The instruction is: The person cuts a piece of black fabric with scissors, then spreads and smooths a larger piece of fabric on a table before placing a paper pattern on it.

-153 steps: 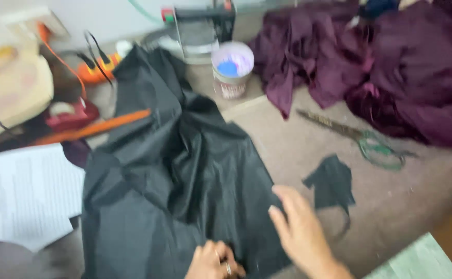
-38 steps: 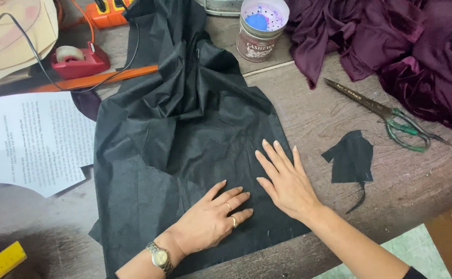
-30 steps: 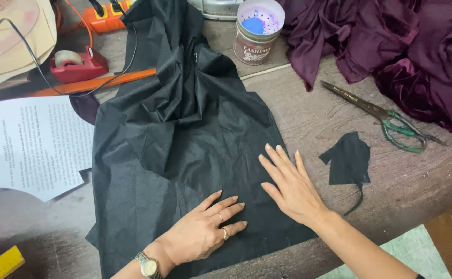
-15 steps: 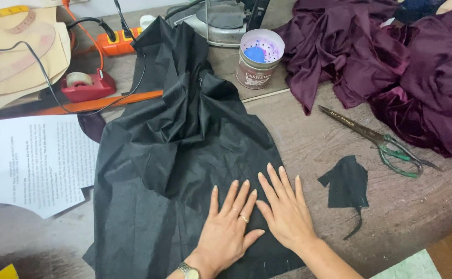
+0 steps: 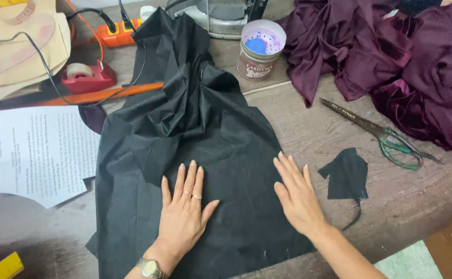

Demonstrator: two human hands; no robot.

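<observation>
Both hands flat on black fabric

A worn grey-brown worktable fills the view under soft, even light.

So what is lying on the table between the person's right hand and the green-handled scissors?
In the head view, a small black fabric scrap with a trailing thread lies between the right hand and the green-handled scissors, on bare table.
</observation>
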